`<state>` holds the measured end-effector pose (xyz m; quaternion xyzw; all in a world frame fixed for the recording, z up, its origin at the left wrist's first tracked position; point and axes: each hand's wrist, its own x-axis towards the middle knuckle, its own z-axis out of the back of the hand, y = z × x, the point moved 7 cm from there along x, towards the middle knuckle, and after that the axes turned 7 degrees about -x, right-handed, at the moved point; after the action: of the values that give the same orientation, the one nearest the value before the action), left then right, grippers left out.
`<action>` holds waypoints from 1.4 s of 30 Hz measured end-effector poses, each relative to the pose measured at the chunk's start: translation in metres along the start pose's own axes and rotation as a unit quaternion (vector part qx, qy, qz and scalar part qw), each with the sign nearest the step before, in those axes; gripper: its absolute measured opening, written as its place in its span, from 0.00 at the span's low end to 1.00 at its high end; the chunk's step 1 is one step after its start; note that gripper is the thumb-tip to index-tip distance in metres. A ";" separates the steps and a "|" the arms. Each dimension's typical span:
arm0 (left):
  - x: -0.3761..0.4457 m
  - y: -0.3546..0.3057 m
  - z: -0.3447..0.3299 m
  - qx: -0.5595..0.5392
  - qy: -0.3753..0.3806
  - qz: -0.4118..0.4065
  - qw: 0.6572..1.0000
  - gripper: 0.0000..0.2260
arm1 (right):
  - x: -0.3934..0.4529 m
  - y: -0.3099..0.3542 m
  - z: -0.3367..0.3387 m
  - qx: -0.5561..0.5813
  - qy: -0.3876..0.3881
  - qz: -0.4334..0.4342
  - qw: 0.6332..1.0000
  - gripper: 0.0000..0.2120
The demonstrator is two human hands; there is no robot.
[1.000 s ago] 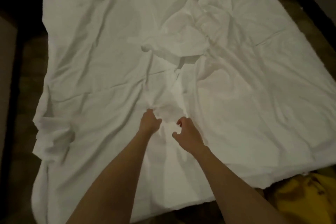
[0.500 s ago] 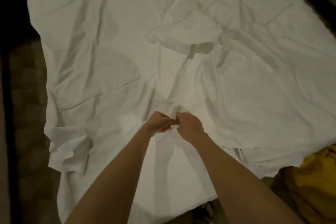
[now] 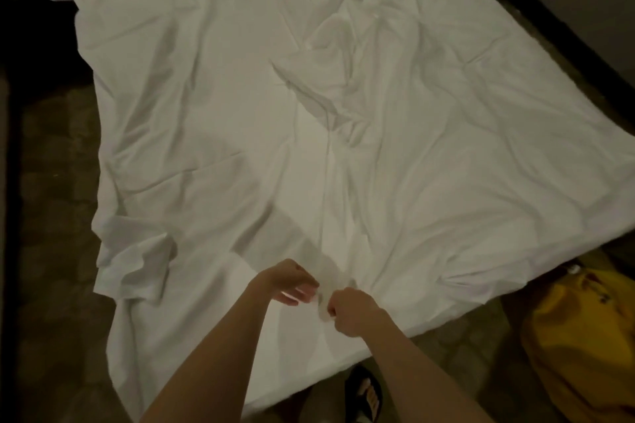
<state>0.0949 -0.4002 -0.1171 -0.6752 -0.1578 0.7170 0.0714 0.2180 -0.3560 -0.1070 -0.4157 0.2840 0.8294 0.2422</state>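
Note:
A large white sheet (image 3: 213, 106) lies spread and creased over the bed, with a bunched heap of cloth (image 3: 330, 55) in its middle. Near the bed's front edge my left hand (image 3: 290, 282) and my right hand (image 3: 350, 309) are close together. Both pinch a raised fold of the sheet (image 3: 323, 288) between them. My right hand is closed into a fist round the cloth. My left hand's fingers are curled on the fold, its palm side partly showing. A taut ridge runs from the fold up toward the heap.
A crumpled corner of the sheet (image 3: 134, 257) hangs off the bed's left side. A yellow bag (image 3: 580, 336) sits on the floor at the right. A dark shoe (image 3: 364, 391) shows below the bed edge. Patterned floor (image 3: 51, 216) runs along the left.
My hands came together on the sheet, gathered a fold and pulled it toward me. The ridge to the heap has drawn straighter. The camera view has shifted back.

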 end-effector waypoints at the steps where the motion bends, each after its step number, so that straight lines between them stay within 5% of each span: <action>1: 0.001 -0.002 0.003 -0.016 -0.016 -0.017 1.000 0.08 | 0.000 -0.004 -0.012 -0.004 0.024 -0.008 1.000 0.16; 7: 0.011 -0.051 0.046 -0.095 -0.094 -0.090 0.987 0.08 | 0.017 -0.010 -0.019 0.021 0.149 -0.053 0.987 0.11; 16: 0.036 -0.164 0.173 -0.209 -0.150 -0.172 0.951 0.13 | 0.101 0.024 0.197 0.130 -0.167 -0.054 0.976 0.13; 28: 0.104 -0.284 0.271 -0.209 -0.241 -0.213 0.923 0.10 | 0.182 0.001 0.369 0.170 -0.355 -0.059 0.917 0.11; 33: 0.143 -0.315 0.292 -0.366 -0.190 -0.175 0.894 0.10 | 0.216 -0.010 0.437 0.062 -0.460 -0.039 0.885 0.20; 36: 0.160 -0.331 0.299 -0.440 -0.128 -0.143 0.878 0.14 | 0.241 -0.023 0.452 -0.011 -0.433 -0.089 0.897 0.23; 38: 0.168 -0.343 0.303 -0.469 -0.098 -0.129 0.868 0.16 | 0.253 -0.029 0.455 -0.061 -0.398 -0.120 0.907 0.17; 42: 0.171 -0.366 0.325 -0.461 -0.148 -0.146 0.863 0.05 | 0.267 -0.028 0.456 0.018 -0.348 -0.053 0.936 0.05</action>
<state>-0.2813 -0.0450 -0.1481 -0.4860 -0.5756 0.6356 -0.1688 -0.1594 0.0148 -0.1107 -0.1110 0.1749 0.9029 0.3768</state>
